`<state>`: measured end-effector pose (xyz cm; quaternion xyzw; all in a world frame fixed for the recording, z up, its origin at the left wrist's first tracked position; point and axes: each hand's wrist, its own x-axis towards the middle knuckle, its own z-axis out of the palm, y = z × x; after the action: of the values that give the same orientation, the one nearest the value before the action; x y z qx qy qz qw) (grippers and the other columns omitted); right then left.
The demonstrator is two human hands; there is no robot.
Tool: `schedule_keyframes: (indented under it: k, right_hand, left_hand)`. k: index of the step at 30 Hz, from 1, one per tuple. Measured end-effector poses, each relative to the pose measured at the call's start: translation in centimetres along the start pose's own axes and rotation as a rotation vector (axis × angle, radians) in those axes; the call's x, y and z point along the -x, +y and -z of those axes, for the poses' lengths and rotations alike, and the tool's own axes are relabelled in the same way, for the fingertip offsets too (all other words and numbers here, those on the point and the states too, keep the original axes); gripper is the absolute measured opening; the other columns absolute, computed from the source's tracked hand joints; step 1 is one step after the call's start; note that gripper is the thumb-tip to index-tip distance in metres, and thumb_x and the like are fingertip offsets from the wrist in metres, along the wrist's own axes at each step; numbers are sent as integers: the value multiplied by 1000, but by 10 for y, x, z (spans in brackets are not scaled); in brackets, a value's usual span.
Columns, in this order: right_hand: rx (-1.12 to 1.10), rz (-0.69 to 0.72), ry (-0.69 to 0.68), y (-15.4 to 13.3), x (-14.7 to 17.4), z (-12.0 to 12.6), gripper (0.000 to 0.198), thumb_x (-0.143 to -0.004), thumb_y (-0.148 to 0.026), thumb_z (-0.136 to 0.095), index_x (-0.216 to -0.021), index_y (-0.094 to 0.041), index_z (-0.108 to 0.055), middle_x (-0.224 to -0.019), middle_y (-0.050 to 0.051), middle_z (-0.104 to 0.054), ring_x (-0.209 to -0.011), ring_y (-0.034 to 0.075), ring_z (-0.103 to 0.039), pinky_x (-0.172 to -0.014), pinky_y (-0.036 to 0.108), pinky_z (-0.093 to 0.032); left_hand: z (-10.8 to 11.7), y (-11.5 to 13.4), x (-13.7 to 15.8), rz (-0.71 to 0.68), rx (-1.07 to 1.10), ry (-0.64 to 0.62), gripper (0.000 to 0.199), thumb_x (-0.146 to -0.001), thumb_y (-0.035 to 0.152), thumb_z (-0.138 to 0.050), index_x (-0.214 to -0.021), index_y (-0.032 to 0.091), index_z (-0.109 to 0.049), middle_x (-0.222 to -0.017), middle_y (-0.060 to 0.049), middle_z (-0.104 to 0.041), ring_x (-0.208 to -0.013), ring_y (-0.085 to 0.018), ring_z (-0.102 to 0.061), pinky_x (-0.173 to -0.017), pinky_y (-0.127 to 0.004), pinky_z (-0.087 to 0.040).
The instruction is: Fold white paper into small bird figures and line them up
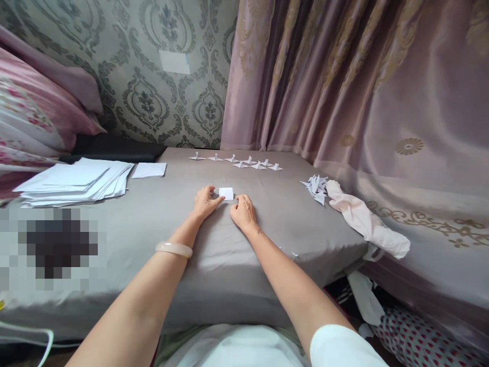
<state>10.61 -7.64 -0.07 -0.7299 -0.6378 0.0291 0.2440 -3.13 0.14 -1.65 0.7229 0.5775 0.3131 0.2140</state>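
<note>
A small white piece of paper (226,193), square and apparently folded, is in front of me on the grey cloth. My left hand (206,202) is at its left side, with the thumb on the lower left corner and the other fingers curled. Close by the paper's right edge, my right hand (243,210) is closed with bent fingers. I see nothing in the right hand, and whether its fingertips touch the paper I cannot tell. Beyond my hands, several folded white paper figures (249,160) stand in rows near the far edge.
A thick stack of white paper (76,178) lies at the left, beside a smaller stack (149,170). To the right is a pile of folded paper pieces (316,188) next to a pale pink cloth (355,214). Paper scraps (295,254) lie near the front edge. A curtain (344,76) hangs behind.
</note>
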Motion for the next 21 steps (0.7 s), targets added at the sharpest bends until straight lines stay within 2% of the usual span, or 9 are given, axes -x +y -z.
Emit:
schedule_keyframes:
  k: [4, 10, 13, 15, 17, 18, 21]
  right_hand:
    - [-34, -26, 3, 1, -2, 0, 36, -83, -10, -38, -114, -9, -56, -118, 15, -59, -109, 19, -55, -96, 27, -40]
    - [-55, 5, -57, -2, 0, 6, 39, -85, -11, -37, -120, -6, -54, -125, 18, -56, -118, 19, -51, -101, 28, -37]
    - [-55, 97, -124, -2, 29, 20, 43, -89, -24, -44, -128, -9, -51, -137, 16, -51, -127, 21, -45, -107, 31, -32]
    - [-14, 212, -166, 8, 66, 35, 54, -93, -38, -41, -139, -9, -43, -149, 16, -38, -139, 26, -32, -113, 39, -26]
    - [78, 249, -157, 36, 111, 52, 58, -95, -42, -33, -144, -11, -36, -152, 14, -34, -142, 25, -27, -114, 42, -25]
    - [143, 211, -134, 58, 135, 62, 59, -95, -42, -32, -146, -12, -33, -152, 14, -36, -142, 25, -29, -114, 44, -27]
    - [379, -45, 27, 155, 204, 97, 63, -90, -47, -35, -141, -11, -41, -142, 23, -46, -133, 35, -42, -105, 55, -36]
  left_hand:
    - [2, 0, 0, 5, -8, -13, 43, -71, 40, -71, -105, 17, -61, -112, -12, -61, -105, -26, -56, -93, -38, -42]
    - [3, 1, 0, -24, -33, -30, 30, -72, 39, -70, -96, 21, -66, -110, -8, -60, -105, -26, -55, -97, -40, -39]
    - [2, 0, -1, -32, -38, -34, 29, -72, 40, -69, -95, 22, -68, -110, -8, -59, -107, -27, -54, -96, -42, -40]
    - [2, 0, -1, -32, -35, -36, 28, -72, 39, -69, -94, 22, -69, -111, -9, -59, -106, -27, -54, -96, -43, -40]
    - [2, 1, 0, -30, -27, -35, 26, -72, 38, -70, -93, 22, -70, -113, -9, -58, -105, -27, -55, -96, -44, -40]
    - [3, 1, 0, -29, -21, -35, 25, -72, 37, -70, -92, 22, -71, -113, -9, -59, -103, -27, -55, -95, -44, -40]
    - [4, 4, 2, -34, 0, -29, 19, -72, 35, -70, -85, 23, -71, -111, -8, -60, -101, -27, -56, -93, -43, -41]
